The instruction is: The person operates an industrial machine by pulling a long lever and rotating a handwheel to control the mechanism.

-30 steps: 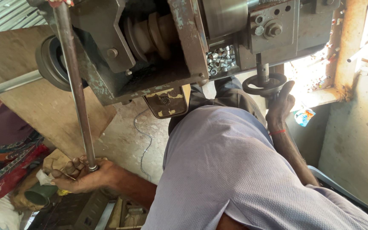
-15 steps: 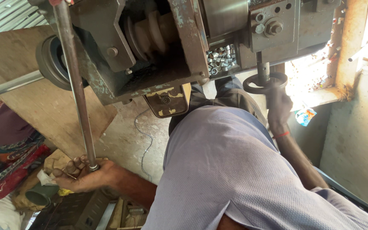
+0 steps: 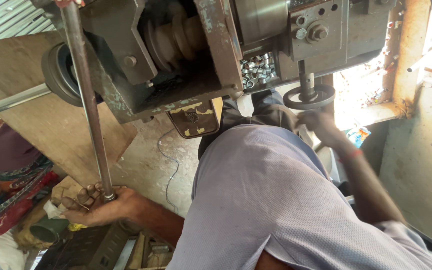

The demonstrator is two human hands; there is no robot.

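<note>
**Two hands on a workshop machine**

Where the lilac shirt (image 3: 276,200) fills the near frame, little open room remains beside it. Left hand (image 3: 93,207) grips the lower end of one long steel rod (image 3: 88,100), fingers curled and clamped around its tip; bare concrete floor (image 3: 151,155) lies just beyond. Right hand (image 3: 321,125) rests against the rim of one small black handwheel (image 3: 308,96), fingers blurred, so their closure cannot be told. Farthest, the grey machine body (image 3: 201,50) spans the top edge.

One long steel lever (image 3: 88,105); one round handwheel (image 3: 309,96); two hands — left (image 3: 96,206), right (image 3: 318,121); metal bushes (image 3: 257,68) — too many to count.
</note>
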